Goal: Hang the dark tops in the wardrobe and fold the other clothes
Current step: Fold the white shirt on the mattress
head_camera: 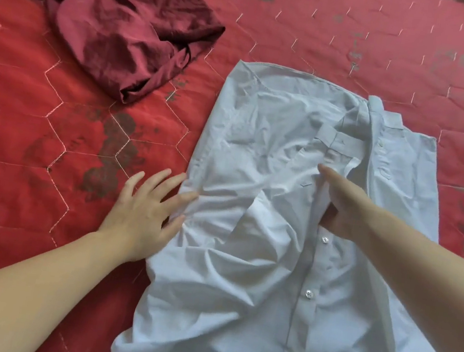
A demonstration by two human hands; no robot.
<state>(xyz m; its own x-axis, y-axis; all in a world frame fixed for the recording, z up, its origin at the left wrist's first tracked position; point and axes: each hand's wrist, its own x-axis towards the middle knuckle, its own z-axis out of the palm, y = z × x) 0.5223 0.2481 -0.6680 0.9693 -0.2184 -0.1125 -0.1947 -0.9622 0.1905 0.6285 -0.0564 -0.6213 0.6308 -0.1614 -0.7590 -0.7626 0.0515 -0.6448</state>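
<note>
Where the pale blue button-up shirt point(289, 244) lies front-up on the red quilted bedspread point(50, 133), its long axis runs from hem, nearest the wearer, to collar, farthest. Left hand point(144, 211): fingers straight and spread, tips touching the shirt's left folded edge. Right hand point(341, 204): on the placket at mid-chest, forefinger extended toward the collar; whether the hidden fingers pinch cloth cannot be told. Beyond, well apart at far left: crumpled maroon garment point(121, 23), unfolded. Judgement: right hand nearer the collar end.
</note>
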